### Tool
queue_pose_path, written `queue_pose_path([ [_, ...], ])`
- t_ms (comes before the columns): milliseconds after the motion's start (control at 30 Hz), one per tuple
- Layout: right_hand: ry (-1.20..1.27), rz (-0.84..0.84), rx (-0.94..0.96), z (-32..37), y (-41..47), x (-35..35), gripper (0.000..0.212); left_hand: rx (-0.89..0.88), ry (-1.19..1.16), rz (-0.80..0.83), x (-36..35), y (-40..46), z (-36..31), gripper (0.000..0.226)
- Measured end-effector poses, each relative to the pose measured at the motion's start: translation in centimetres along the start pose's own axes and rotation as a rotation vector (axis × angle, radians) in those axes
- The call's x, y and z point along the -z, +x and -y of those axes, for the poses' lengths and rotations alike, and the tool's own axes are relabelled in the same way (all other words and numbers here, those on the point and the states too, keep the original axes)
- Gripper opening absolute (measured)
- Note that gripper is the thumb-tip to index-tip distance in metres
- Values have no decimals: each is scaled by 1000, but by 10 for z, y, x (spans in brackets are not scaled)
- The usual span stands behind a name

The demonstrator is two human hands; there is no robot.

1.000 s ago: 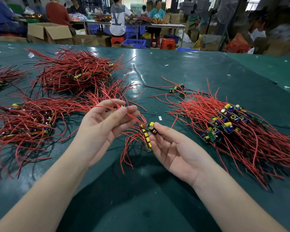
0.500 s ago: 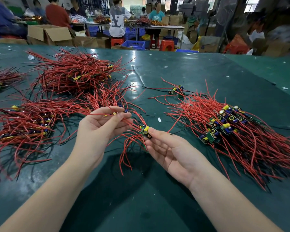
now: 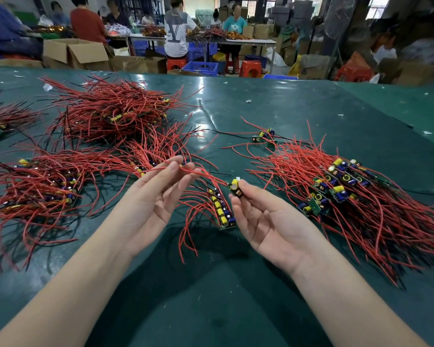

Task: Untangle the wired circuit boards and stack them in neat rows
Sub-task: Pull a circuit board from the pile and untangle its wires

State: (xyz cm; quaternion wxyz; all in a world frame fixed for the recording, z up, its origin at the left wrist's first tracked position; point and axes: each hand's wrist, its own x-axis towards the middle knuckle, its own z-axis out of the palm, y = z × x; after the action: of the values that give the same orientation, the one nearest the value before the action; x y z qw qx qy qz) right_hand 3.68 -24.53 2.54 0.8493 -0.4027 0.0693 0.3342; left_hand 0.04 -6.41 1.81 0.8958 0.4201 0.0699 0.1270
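Red wires cover most of what we see from the head camera, spread across a dark green table. We count four loose heaps of wired boards toward its left edge: a large tangle near the far left, a smaller heap cut off at the left edge, a flatter heap nearer us, and a small bunch just behind our left hand. Toward the right edge lies one sorted pile, its boards overlapped in a row with the wires fanning toward the near right corner. One stray board sits apart, beyond that pile. Between our two hands a short row of boards lies on the table. Our right hand, palm up, pinches one circuit board at the fingertips. Our left hand pinches red wire that runs across to that board. Beyond the far edge we see cardboard boxes, a blue crate, red stools, and several seated people at other tables.
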Motion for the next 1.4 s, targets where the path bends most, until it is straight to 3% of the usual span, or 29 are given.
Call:
queue_pose_path([
  [200, -104, 10, 74, -3, 3, 0, 8, -72, 87, -108, 2, 1, 3, 12],
  [400, -261, 50, 262, -7, 4, 2, 15, 117, -128, -182, 0, 3, 3, 11],
  [500, -375, -6, 415, -8, 4, 2, 16, 108, -117, -160, 3, 4, 3, 13],
  [733, -492, -109, 591, -4, 3, 5, 6, -318, 473, -186, 8, 3, 6, 7],
  [800, -489, -118, 588, -4, 4, 6, 6, -295, 460, -172, 7, 2, 2, 11],
  [867, -446, -110, 542, -4, 5, 7, 6, -180, 280, -140, 4, 1, -2, 12],
  [1000, -241, -9, 308, -2, 6, 6, 5, 91, -127, -124, 4, 2, -10, 3],
  [1100, -160, 50, 142, -5, 7, 6, 13, 167, -340, -50, 5, 1, -9, 19],
  [1167, -140, 62, 95, -7, 8, 6, 17, 131, -282, -36, 3, 1, -6, 9],
  [1300, -132, 57, 109, -9, 9, 8, 20, -4, 21, -48, 1, 2, 5, 16],
  [1400, -165, 49, 128, -10, 9, 7, 19, -63, 84, -15, 2, 1, 8, 15],
])
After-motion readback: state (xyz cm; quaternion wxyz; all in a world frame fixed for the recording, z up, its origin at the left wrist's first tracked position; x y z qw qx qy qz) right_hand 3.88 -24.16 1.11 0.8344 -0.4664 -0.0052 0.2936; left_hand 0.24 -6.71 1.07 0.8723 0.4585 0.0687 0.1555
